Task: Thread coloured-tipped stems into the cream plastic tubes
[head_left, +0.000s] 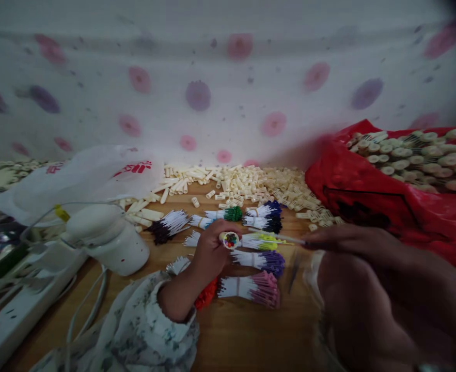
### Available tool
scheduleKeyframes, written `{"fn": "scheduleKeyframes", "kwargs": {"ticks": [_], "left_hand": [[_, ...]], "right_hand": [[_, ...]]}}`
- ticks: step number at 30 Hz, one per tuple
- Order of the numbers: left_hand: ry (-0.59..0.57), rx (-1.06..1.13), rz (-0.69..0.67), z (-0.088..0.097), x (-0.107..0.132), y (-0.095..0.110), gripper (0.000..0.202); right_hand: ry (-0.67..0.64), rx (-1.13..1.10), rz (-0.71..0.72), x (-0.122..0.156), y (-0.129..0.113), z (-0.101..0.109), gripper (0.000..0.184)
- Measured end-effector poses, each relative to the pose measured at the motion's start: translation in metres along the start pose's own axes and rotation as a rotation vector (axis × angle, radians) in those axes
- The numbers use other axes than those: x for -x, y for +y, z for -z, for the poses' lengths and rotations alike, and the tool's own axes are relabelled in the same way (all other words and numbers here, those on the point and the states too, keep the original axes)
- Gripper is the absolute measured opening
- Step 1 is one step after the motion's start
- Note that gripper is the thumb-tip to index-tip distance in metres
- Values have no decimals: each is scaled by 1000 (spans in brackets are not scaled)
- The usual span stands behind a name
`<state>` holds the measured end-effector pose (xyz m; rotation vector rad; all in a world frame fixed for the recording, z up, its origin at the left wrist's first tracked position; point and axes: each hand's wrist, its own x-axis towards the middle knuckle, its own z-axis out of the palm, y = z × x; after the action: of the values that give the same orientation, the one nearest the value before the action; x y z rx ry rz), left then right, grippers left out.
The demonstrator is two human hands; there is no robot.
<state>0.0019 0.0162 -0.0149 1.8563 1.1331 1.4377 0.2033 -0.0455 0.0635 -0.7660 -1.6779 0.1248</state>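
My left hand (209,250) is closed round a small cream tube (230,239) whose open end shows several coloured sticks inside. My right hand (347,238) comes in from the right, blurred, its fingers pinched on a thin white stick (285,238) pointing toward the tube. Bundles of white sticks with coloured tips lie under and around both hands: green (228,213), dark blue (264,216), yellow (261,241), purple (261,260), pink (253,288), dark purple (168,226) and red (206,295).
A heap of cream tubes (251,187) lies along the back of the wooden table (243,336). A red bag (371,199) of filled tubes sits at the right. A white plastic bag (92,178), a small white fan (106,238) and its cables occupy the left.
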Motion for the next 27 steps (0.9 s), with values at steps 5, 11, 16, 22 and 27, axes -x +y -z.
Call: {"fn": "scheduleKeyframes", "kwargs": {"ticks": [5,11,16,22,27], "left_hand": [[-56,-61,-32,2,-2,1,19],[-81,-73,-61,2,-4,9,20],[-107,-95,-115,3,-5,8,19],[-89,-92,-199,2,-5,4,19],[-101,-109,-218,2,-4,1,16]], "right_hand": [[50,75,23,6,-24,-12,17],[-1,119,20,7,-22,-22,14],[-85,189,44,9,-22,-20,12],[-105,217,205,2,-20,-18,15],[-155,159,219,-1,-13,-23,21]]}}
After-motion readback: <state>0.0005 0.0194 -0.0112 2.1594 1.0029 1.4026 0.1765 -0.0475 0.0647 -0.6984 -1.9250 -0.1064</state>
